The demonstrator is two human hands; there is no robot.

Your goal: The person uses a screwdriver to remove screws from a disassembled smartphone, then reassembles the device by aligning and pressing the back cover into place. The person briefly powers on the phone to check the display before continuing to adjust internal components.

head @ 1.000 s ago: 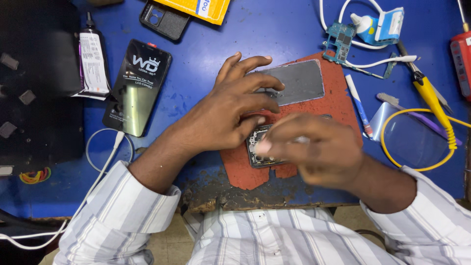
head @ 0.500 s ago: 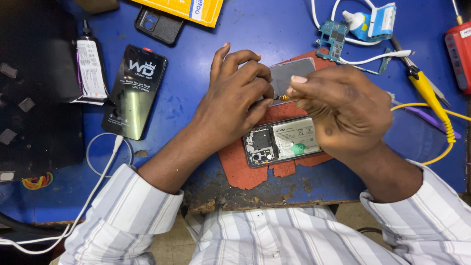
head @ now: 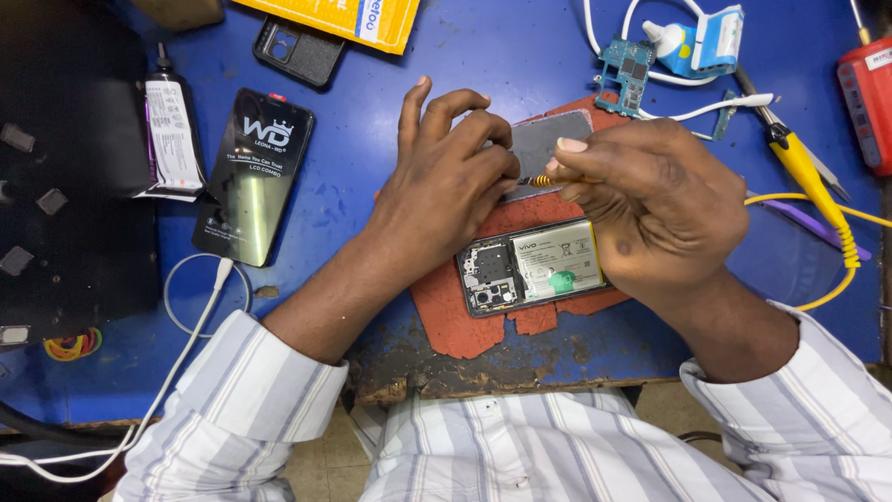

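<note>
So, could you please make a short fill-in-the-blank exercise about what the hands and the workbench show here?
1. The opened phone lies on a ____ mat.
2. The right hand pinches a thin tool with a ____ tip.
3. The left hand rests on a ____ panel.
4. The workbench surface is ____.

Missing words: red; yellow; grey; blue

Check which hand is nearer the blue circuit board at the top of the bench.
Right. The right hand sits just below the blue circuit board; the left hand lies farther off, to its lower left.
</note>
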